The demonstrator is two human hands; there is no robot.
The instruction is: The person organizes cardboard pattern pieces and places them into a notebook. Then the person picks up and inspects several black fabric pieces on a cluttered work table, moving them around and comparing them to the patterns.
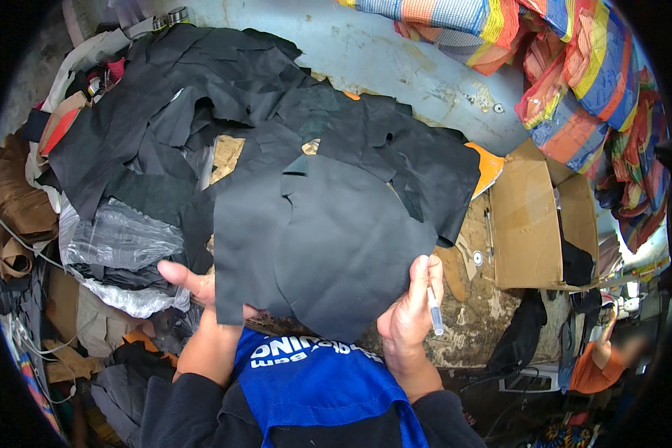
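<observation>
Two overlapping pieces of smooth black leather are raised in front of me, a straight-edged piece [245, 246] on the left and a rounded piece [355, 243] on the right. My left hand [205, 290] supports the left piece from below; its thumb points outward, and most of its fingers are hidden under the leather. At the rounded piece's right edge, my right hand [412, 308] pinches the leather between thumb and fingers. A slim pen [435, 312] with a clear cap is also tucked in that hand, tip downward.
A heap of black leather [201, 82] covers the worn workbench [493, 328]. An open cardboard box [526, 216] stands at the right, below striped woven sacks [567, 89]. Clear plastic wrapping [123, 235] lies at the left. A person in orange [599, 366] is at far right.
</observation>
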